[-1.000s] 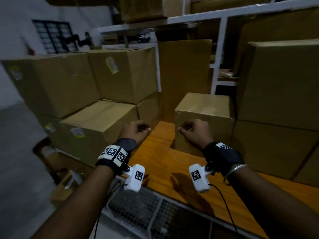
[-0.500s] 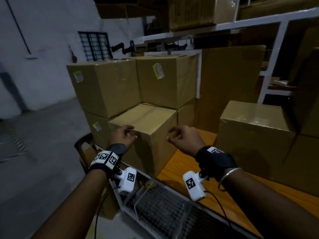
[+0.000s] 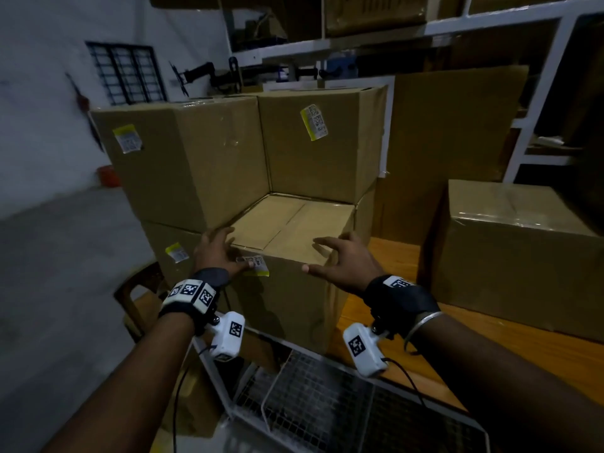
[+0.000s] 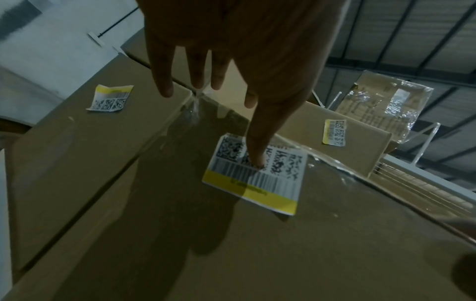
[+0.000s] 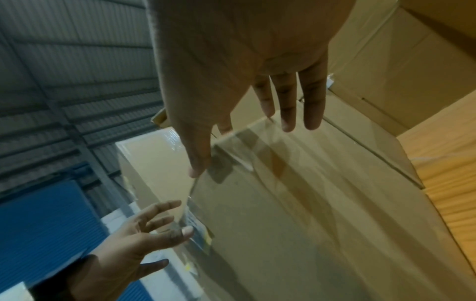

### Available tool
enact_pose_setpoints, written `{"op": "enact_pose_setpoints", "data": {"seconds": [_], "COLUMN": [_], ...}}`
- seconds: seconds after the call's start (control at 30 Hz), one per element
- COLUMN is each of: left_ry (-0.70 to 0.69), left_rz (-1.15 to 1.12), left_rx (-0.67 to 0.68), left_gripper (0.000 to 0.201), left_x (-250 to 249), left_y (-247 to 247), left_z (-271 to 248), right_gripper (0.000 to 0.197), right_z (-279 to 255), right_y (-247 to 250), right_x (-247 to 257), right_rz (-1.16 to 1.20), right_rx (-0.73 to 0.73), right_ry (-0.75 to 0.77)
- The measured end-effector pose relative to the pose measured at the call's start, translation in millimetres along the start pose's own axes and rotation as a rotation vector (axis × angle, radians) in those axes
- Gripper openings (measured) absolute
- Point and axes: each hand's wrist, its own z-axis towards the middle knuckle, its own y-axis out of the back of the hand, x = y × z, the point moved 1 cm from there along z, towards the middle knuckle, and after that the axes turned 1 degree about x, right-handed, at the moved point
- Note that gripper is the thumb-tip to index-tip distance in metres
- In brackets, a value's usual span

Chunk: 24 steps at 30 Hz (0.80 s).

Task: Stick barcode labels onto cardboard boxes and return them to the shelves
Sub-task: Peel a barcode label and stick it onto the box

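Observation:
A cardboard box [image 3: 294, 299] stands at the table's left end, with a white and yellow barcode label [image 3: 258, 265] near the top left of its front face. My left hand [image 3: 225, 253] is at the box's top left corner with its fingers spread. In the left wrist view its thumb presses flat on the label [image 4: 273, 183]. My right hand [image 3: 333, 256] hovers, fingers straight and spread, over the box's top right front corner and holds nothing. The right wrist view shows the right hand [image 5: 247, 130] above the box edge and the left hand [image 5: 154, 224] at the label.
Two larger labelled boxes [image 3: 320, 142] are stacked behind and to the left, with another labelled box [image 3: 170, 256] below them. A taped box [image 3: 516, 253] sits on the wooden table [image 3: 392, 322] at the right. A wire mesh basket [image 3: 313, 403] is in front. White shelving [image 3: 536, 103] stands behind.
The view has swung left from the right-hand box to the left-hand one. Both hands moved onto this box and uncurled; the left thumb now presses on its label.

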Motion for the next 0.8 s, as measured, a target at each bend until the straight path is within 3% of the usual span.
{"op": "enact_pose_setpoints", "data": {"seconds": [0.37, 0.63, 0.8], "left_ry": [-0.016, 0.004, -0.017], "left_rz": [-0.126, -0.132, -0.177], "left_rx": [0.059, 0.058, 0.041], "left_gripper": [0.081, 0.100, 0.091], "left_x": [21, -2, -27], "left_y": [-1, 6, -7], "left_z": [7, -48, -104], "right_gripper": [0.071, 0.068, 0.068], "right_z": [0, -51, -104], "right_y": [-16, 12, 43], "right_x": [-7, -27, -58], "right_rz": [-0.013, 0.016, 0.054], "right_rx": [-0.124, -0.098, -0.065], "right_ry": [0.013, 0.054, 0.054]}}
